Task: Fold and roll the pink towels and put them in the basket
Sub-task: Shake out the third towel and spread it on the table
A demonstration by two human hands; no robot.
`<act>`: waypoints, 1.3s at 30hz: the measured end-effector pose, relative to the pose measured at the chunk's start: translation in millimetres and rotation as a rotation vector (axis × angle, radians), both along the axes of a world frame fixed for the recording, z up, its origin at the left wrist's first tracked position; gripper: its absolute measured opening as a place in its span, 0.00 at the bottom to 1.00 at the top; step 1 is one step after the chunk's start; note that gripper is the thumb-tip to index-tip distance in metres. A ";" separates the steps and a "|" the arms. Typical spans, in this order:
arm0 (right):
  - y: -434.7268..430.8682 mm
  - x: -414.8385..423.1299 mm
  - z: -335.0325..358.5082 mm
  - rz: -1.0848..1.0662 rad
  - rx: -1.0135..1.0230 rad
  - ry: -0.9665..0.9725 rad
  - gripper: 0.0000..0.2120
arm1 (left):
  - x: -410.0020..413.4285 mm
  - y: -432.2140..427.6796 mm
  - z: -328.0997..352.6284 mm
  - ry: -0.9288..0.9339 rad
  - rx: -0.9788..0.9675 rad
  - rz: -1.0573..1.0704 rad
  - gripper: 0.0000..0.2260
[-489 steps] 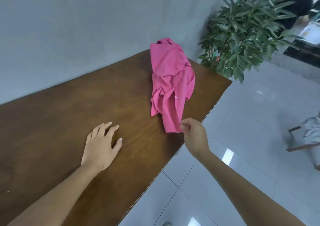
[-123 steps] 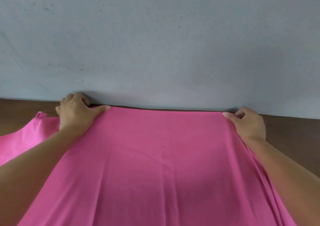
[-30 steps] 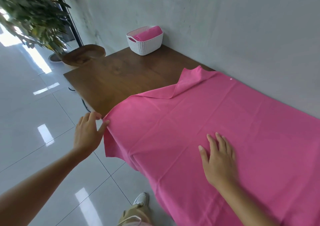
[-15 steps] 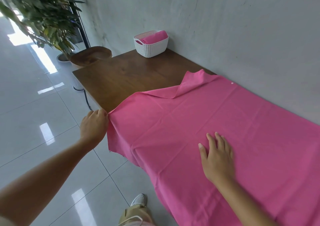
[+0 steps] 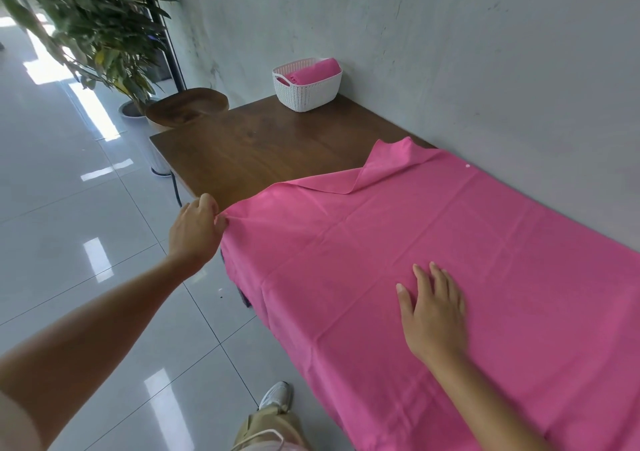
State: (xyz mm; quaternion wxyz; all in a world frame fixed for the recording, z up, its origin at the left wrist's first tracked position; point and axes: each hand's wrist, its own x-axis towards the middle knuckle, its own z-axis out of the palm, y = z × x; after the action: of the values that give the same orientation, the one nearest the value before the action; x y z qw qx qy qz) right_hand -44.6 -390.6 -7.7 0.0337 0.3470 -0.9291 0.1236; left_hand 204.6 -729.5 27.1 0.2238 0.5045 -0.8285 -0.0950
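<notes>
Leftward, brown table (image 5: 263, 145) beyond pink towel (image 5: 415, 242) edge.

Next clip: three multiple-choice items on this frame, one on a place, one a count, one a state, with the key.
1. Where does the white woven plastic basket stand?
A. on the floor
B. at the far end of the brown wooden table, by the grey wall
C. on a chair

2. How many rolled pink towels show in that basket?
A. none
B. one
C. three

3. What is the left hand doing?
A. pinching a corner of the large spread pink towel
B. lying flat on bare wood
C. gripping the basket

1 B, it sits on wood beside the wall; 2 B, a single pink roll lies inside; 3 A, its fingers bunch the cloth's corner.
</notes>
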 end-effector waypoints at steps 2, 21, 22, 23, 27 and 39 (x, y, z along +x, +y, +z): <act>-0.3 0.1 -0.4 -0.001 -0.011 0.000 0.28 | 0.1 10.0 -6.5 0.026 -0.012 -0.087 0.06; -3.1 -18.8 -1.8 -0.001 -0.152 0.004 0.27 | -60.9 -13.7 -6.8 -0.071 -0.136 -0.293 0.13; -4.1 -23.5 -0.1 -0.012 -0.177 0.006 0.25 | -73.0 -15.3 -7.0 -0.051 -0.133 -0.340 0.14; -5.3 -28.1 1.7 -0.031 -0.200 0.002 0.24 | -86.3 -16.2 -7.1 -0.032 -0.134 -0.391 0.14; -12.7 -40.5 4.5 -0.109 -0.233 -0.002 0.21 | -150.2 -18.2 -5.1 0.006 -0.082 -0.542 0.11; -69.9 -65.7 8.8 -0.263 -0.169 -0.011 0.14 | -341.4 -58.8 6.4 -0.106 0.258 -0.709 0.17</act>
State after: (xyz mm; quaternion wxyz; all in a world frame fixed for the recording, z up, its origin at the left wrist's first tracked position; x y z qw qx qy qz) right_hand -110.3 -460.5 1.1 0.0736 0.2178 -0.9530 0.1975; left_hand -136.7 -788.3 33.5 0.0685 0.2148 -0.9432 -0.2440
